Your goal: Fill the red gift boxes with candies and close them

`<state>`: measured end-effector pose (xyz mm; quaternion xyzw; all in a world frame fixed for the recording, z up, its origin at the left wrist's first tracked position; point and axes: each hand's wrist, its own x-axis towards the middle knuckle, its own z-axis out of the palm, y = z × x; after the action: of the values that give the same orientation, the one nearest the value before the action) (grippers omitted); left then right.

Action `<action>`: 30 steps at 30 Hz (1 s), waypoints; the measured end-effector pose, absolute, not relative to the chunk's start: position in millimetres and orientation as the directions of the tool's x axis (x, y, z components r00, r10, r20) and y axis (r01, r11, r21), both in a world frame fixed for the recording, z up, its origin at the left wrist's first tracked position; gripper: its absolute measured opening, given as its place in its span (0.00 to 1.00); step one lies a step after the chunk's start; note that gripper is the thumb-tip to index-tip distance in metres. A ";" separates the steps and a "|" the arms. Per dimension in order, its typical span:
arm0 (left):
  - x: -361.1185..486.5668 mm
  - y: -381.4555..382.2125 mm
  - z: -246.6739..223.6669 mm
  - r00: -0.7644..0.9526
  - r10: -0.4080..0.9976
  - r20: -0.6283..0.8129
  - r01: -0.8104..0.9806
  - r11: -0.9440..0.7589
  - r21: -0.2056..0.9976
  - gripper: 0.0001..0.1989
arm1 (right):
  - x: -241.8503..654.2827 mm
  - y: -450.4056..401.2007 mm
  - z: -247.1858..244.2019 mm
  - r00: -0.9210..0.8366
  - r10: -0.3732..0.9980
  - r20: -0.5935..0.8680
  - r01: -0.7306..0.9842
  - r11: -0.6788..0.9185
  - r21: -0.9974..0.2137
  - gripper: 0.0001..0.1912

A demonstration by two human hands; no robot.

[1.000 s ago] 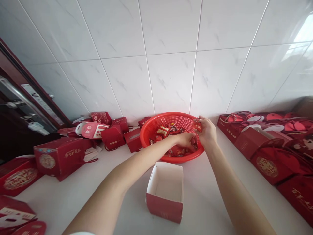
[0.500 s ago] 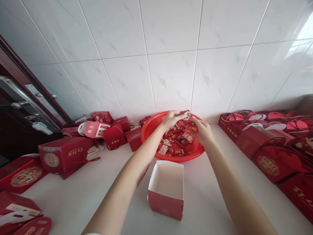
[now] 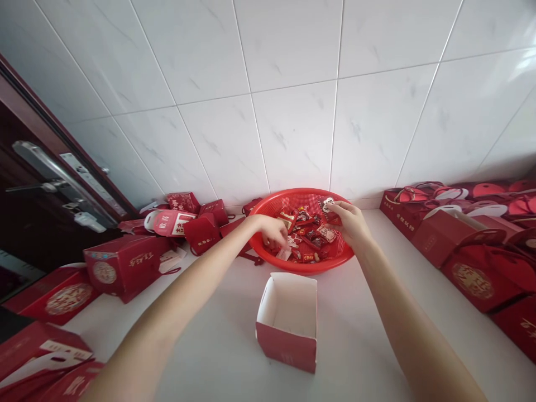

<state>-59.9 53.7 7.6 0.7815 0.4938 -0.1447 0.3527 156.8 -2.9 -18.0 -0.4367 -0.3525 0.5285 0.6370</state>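
Observation:
A red plastic basket (image 3: 310, 269) holds loose wrapped sweets (image 3: 314, 239) in red and pale wrappers. My right hand (image 3: 350, 223) is over its right side, finger and thumb pinching a small wrapped candy (image 3: 327, 204) with a pale printed patch. Down in the left part of the basket is my left hand (image 3: 273, 230), fingers curled among the sweets beside a pale packet (image 3: 284, 253). What those fingers grip, if anything, is hidden. In front of the basket stands an open-topped red box (image 3: 287, 349) with a white inside; no sweets show in it.
Red gift boxes (image 3: 125, 265) are scattered along the left, some with cord handles. More red boxes (image 3: 469, 279) stand in rows on the right. Behind the basket rises a white tiled wall (image 3: 293, 134). A dark door with a metal handle (image 3: 62, 167) is at far left.
My left hand has come away from the candy it shared with my right and dropped into the basket's left side. My right hand still holds that candy. The view has shifted slightly.

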 end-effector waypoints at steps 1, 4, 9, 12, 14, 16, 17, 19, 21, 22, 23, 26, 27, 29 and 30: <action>-59.9 50.0 2.4 0.431 0.666 -0.609 0.902 -0.288 0.323 0.14 | 156.5 -3.4 -17.3 0.188 0.982 -0.010 -0.365 0.060 -0.929 0.14; -51.3 41.8 -13.6 0.411 0.733 -0.542 0.911 -0.322 0.257 0.11 | 155.4 -4.9 -15.2 0.183 0.983 -0.006 -0.362 0.061 -0.930 0.14; -40.8 44.6 -17.7 0.423 0.884 -0.198 0.899 -0.382 0.212 0.06 | 154.2 -5.6 -14.0 0.191 0.982 0.003 -0.346 0.070 -0.936 0.14; -45.1 49.0 -14.9 0.432 0.897 -0.094 0.892 -0.409 0.192 0.09 | 154.3 -5.0 -14.4 0.203 0.979 0.009 -0.346 0.080 -0.935 0.14; -47.8 49.9 -14.4 0.454 0.888 -0.075 0.880 -0.434 0.192 0.11 | 154.5 -4.7 -14.6 0.210 0.978 0.003 -0.350 0.078 -0.933 0.13; -47.7 48.5 -13.2 0.473 0.880 -0.033 0.866 -0.458 0.199 0.14 | 154.9 -4.3 -15.0 0.215 0.977 -0.002 -0.353 0.075 -0.933 0.13; -46.4 46.7 -12.0 0.483 0.875 -0.009 0.858 -0.472 0.204 0.15 | 155.1 -4.1 -15.3 0.217 0.976 -0.001 -0.351 0.077 -0.933 0.14; -41.3 40.7 -9.0 0.526 0.851 0.001 0.827 -0.512 0.232 0.16 | 155.6 -3.5 -16.2 0.225 0.974 0.008 -0.349 0.088 -0.933 0.14; -33.8 32.2 -7.4 0.633 0.767 -0.105 0.755 -0.581 0.304 0.19 | 156.0 -2.7 -17.6 0.230 0.973 0.019 -0.352 0.101 -0.931 0.13; -29.5 27.6 -7.8 0.691 0.702 -0.174 0.712 -0.619 0.333 0.21 | 156.1 -2.3 -18.3 0.232 0.972 0.022 -0.354 0.105 -0.929 0.13; -25.1 23.3 -9.0 0.736 0.637 -0.228 0.674 -0.656 0.341 0.23 | 156.2 -1.9 -19.0 0.233 0.972 0.024 -0.356 0.108 -0.928 0.13; -14.1 17.6 -13.3 0.748 0.589 -0.305 0.657 -0.721 0.219 0.21 | 156.3 -1.1 -20.7 0.232 0.972 0.036 -0.352 0.118 -0.928 0.14; -12.0 19.1 -13.5 0.715 0.624 -0.316 0.688 -0.709 0.156 0.19 | 156.4 -1.0 -21.0 0.233 0.972 0.039 -0.349 0.122 -0.929 0.15; -11.6 26.4 -10.0 0.635 0.699 -0.328 0.754 -0.654 0.065 0.14 | 156.5 -1.3 -20.9 0.240 0.970 0.042 -0.344 0.126 -0.931 0.15; -13.2 31.4 -6.7 0.601 0.734 -0.317 0.780 -0.625 0.034 0.12 | 156.6 -1.6 -20.4 0.244 0.969 0.042 -0.341 0.126 -0.932 0.15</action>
<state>-13.2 31.4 -6.7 0.8907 0.4248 -0.1375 0.0847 156.6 -1.6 -20.4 -0.4349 -0.3608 0.4979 0.6578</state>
